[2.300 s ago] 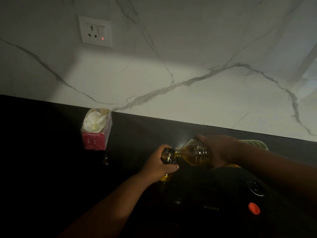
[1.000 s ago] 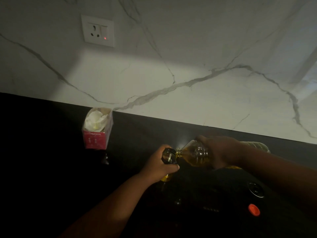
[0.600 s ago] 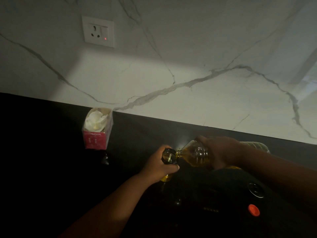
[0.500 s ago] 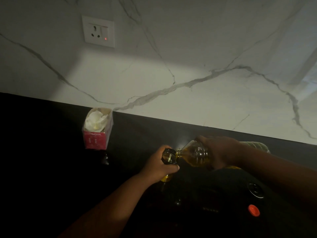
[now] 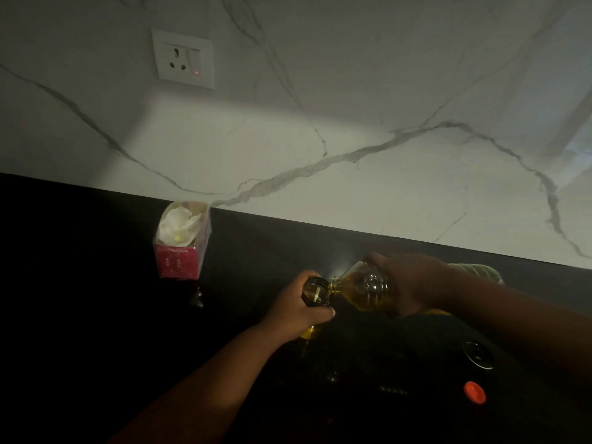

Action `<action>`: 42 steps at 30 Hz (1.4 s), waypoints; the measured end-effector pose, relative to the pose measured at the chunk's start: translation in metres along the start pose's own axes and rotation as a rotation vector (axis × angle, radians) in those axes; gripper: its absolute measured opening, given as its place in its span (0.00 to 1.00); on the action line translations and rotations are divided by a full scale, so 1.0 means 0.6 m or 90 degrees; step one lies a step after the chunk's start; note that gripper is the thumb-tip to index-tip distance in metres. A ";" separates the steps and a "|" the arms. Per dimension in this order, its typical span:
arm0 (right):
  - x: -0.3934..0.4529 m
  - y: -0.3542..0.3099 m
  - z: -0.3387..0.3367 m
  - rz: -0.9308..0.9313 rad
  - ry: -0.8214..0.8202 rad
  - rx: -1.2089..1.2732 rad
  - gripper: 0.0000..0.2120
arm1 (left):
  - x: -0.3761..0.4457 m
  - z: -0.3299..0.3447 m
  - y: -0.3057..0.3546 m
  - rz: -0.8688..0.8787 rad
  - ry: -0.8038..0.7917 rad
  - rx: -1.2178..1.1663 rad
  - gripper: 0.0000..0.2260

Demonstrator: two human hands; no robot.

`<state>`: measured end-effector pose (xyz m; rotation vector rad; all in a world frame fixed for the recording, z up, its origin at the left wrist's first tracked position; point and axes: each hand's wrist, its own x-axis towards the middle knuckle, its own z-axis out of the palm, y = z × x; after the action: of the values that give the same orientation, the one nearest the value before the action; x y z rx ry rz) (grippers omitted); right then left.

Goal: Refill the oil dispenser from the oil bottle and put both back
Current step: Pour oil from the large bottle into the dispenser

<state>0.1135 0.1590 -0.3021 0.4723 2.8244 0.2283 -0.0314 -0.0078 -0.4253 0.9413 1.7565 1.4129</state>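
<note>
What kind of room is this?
Probably a home kitchen: a dark counter against a marble-look backsplash with a wall socket, and hands pouring oil from a bottle into a dispenser.

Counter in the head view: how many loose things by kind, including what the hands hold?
Oil containers: 2, the bottle in the right hand, and the dispenser in the left hand
Caps: 2, orange cap, dark cap
Tissue box: 1
Total: 5
</note>
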 end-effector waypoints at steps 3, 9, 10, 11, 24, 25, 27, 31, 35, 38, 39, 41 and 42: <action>0.000 -0.001 0.000 0.002 0.000 -0.002 0.45 | 0.001 0.000 -0.001 -0.001 0.002 0.000 0.26; -0.001 -0.003 -0.002 0.003 -0.006 0.003 0.44 | 0.001 0.001 -0.002 0.002 0.003 0.000 0.26; -0.002 -0.003 -0.002 0.004 -0.006 0.004 0.44 | 0.001 0.001 -0.002 0.001 0.002 -0.001 0.26; -0.002 -0.003 -0.003 0.003 -0.007 0.005 0.44 | 0.001 0.001 -0.001 0.001 0.001 -0.001 0.25; -0.002 -0.004 -0.004 0.002 -0.008 0.008 0.44 | -0.001 0.000 0.001 0.004 -0.001 0.003 0.26; -0.003 -0.004 -0.005 0.001 -0.007 0.005 0.44 | 0.000 0.000 0.001 0.006 -0.002 0.003 0.26; -0.004 -0.004 -0.006 0.000 -0.008 0.002 0.45 | -0.001 0.000 0.000 0.007 -0.001 0.001 0.25; -0.005 -0.006 -0.010 -0.002 -0.013 0.007 0.45 | -0.002 0.000 0.000 0.011 0.000 -0.004 0.24; -0.006 -0.008 -0.010 0.001 -0.013 -0.009 0.44 | -0.002 0.001 0.000 0.011 0.004 -0.005 0.24; -0.005 -0.008 -0.009 0.009 -0.016 -0.007 0.45 | -0.001 0.001 0.000 0.012 0.011 -0.003 0.24; -0.004 -0.008 -0.009 0.008 -0.015 -0.004 0.45 | -0.001 0.001 0.000 0.012 0.010 -0.004 0.25; -0.005 -0.008 -0.009 0.007 -0.012 -0.004 0.45 | -0.001 0.001 0.001 0.008 0.005 -0.005 0.25; -0.005 -0.008 -0.009 0.007 -0.011 -0.004 0.44 | -0.002 0.001 0.001 0.006 0.003 -0.005 0.25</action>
<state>0.1133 0.1525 -0.2970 0.4851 2.8044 0.2344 -0.0305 -0.0084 -0.4248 0.9443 1.7498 1.4283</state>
